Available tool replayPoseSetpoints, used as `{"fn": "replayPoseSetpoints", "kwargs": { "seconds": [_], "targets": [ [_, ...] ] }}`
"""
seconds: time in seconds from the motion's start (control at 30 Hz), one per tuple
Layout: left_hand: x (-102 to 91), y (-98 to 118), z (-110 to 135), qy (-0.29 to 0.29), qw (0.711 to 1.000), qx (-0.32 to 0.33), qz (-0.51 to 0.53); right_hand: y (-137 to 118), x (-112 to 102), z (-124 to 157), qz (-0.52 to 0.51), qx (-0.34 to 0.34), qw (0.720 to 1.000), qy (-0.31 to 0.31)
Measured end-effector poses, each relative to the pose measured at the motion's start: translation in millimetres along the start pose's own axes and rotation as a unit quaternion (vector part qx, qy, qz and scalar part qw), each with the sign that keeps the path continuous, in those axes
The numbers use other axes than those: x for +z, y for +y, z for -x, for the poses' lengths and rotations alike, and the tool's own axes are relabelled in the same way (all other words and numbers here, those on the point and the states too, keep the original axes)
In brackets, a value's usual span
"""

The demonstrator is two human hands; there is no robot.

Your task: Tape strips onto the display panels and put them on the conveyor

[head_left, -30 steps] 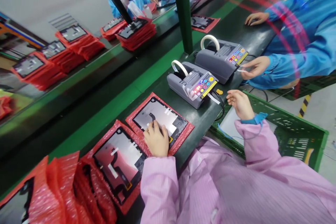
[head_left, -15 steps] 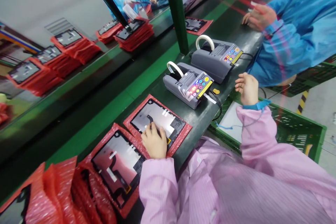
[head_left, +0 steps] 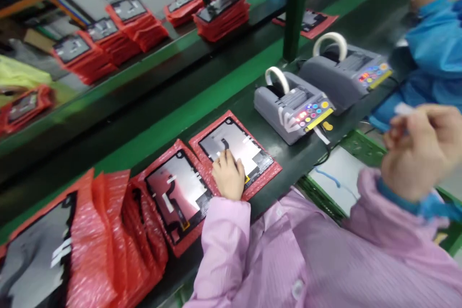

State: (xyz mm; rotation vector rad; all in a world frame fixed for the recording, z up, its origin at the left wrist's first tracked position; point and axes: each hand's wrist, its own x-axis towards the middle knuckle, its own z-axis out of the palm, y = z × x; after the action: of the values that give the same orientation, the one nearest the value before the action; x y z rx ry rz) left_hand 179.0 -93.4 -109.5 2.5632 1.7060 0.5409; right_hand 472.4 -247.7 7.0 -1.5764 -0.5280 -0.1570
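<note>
My left hand [head_left: 227, 177] lies flat on a dark tablet back panel [head_left: 241, 143] that rests on red bubble wrap [head_left: 267, 173] at the bench's near edge. Its fingers press on the panel's lower left part. My right hand [head_left: 420, 147] is raised close to the camera at the right, blurred, with fingers curled in a pinch. A small pale bit shows at its fingertips, too smeared to name. A grey tape dispenser [head_left: 290, 103] with lit coloured buttons stands just right of the panel.
A second panel [head_left: 176, 187] on red wrap lies left of my left hand, beside a pile of red bubble bags [head_left: 108, 231]. A second dispenser [head_left: 346, 74], a green post [head_left: 296, 5], a green crate [head_left: 355, 142] and a co-worker's blue sleeve [head_left: 433, 43] stand to the right.
My right hand rose from near the dispenser toward the camera and closed into a pinch. The view swung right. My left hand stayed on the panel.
</note>
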Motion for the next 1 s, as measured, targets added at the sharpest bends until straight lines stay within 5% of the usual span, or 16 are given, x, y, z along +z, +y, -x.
{"fn": "replayPoseSetpoints", "kwargs": {
  "seconds": [0.07, 0.13, 0.2, 0.33, 0.43, 0.63, 1.0],
  "targets": [
    [-4.0, 2.9, -0.7, -0.026, 0.999, 0.001, -0.022, -44.1, 7.0, 46.9, -0.054, -0.021, 0.998, -0.026],
    [-8.5, 4.8, -2.6, -0.050, 0.998, 0.006, -0.043, -69.2, 35.1, 83.5, -0.089, -0.033, 0.953, -0.287],
    [-13.4, 5.5, -6.1, -0.075, 0.995, 0.012, -0.058, -69.4, 86.1, 104.0, -0.088, -0.019, 0.879, -0.468],
    [-21.1, 3.4, -15.4, -0.107, 0.992, 0.025, -0.061, -23.8, 208.6, 108.5, 0.019, -0.023, 0.831, -0.556],
    [-22.5, 1.2, -20.9, -0.115, 0.992, 0.024, -0.046, 5.5, 259.4, 102.9, 0.093, -0.059, 0.804, -0.584],
    [-18.3, 1.2, -20.5, -0.122, 0.992, -0.004, -0.017, 8.3, 262.2, 114.1, 0.184, -0.062, 0.780, -0.595],
    [-17.0, 0.8, -21.6, -0.133, 0.991, -0.002, -0.022, 2.9, 262.4, 127.5, 0.256, -0.090, 0.776, -0.569]
  ]
}}
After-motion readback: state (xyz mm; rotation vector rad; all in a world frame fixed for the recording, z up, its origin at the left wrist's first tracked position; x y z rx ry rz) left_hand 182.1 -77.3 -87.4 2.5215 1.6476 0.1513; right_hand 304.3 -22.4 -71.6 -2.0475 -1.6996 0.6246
